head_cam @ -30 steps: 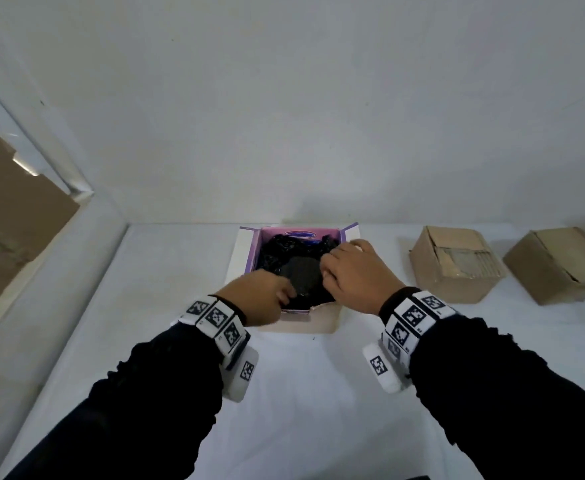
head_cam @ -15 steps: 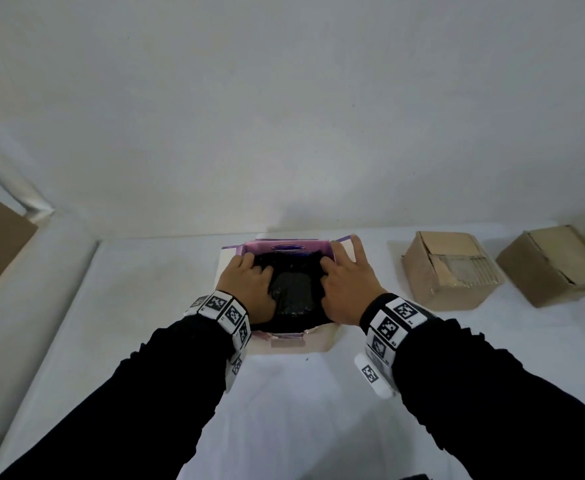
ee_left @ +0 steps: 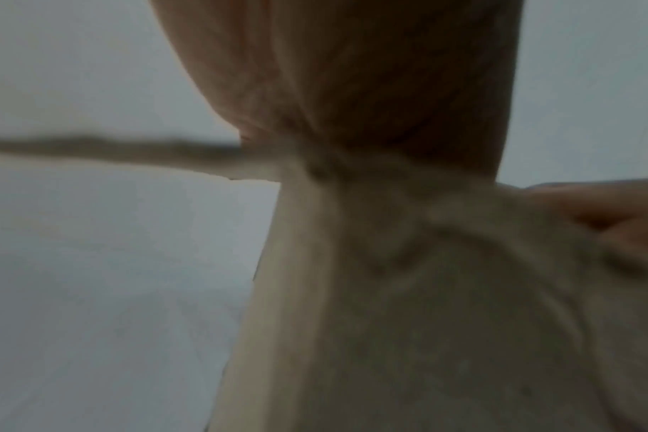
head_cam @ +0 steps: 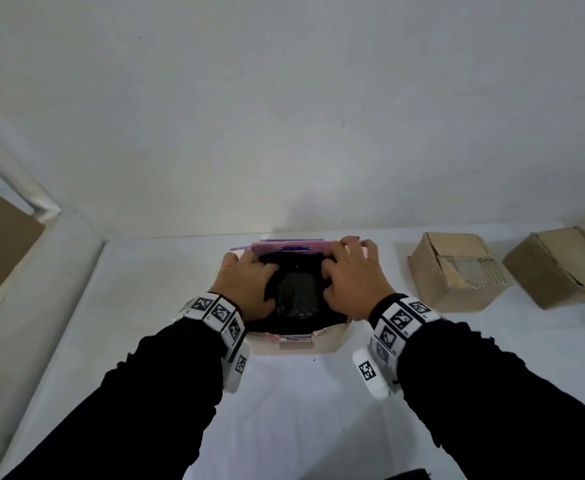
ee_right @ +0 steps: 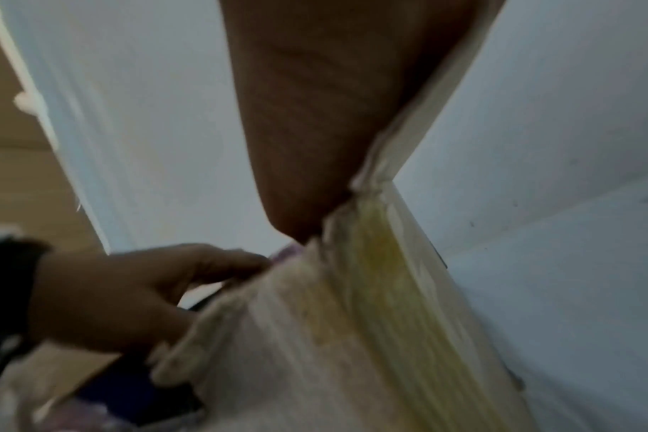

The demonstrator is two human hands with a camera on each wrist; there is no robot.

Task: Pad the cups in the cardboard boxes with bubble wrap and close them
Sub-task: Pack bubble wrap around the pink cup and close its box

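Note:
An open cardboard box [head_cam: 294, 342] with a purple lining stands at the middle of the white table. Black bubble wrap [head_cam: 296, 299] fills it; no cup shows. My left hand [head_cam: 249, 289] lies over the box's left side with its fingers on the wrap. My right hand [head_cam: 349, 282] lies over the right side, fingers spread and reaching the far purple flap [head_cam: 294, 247]. In the left wrist view my palm [ee_left: 352, 73] presses on blurred pale cardboard [ee_left: 426, 321]. In the right wrist view my palm [ee_right: 315, 117] bears on a creased cream flap [ee_right: 352, 336], with the left hand [ee_right: 130, 292] beyond it.
Two closed brown cardboard boxes [head_cam: 457, 271] [head_cam: 557, 268] stand to the right of the open one on the table [head_cam: 145, 306]. A white wall [head_cam: 284, 133] rises just behind. A low white ledge [head_cam: 24, 306] runs along the left.
Both hands moved from the near middle of the box out to its left and right sides and pressed down. The side flaps that stood open are now under my palms.

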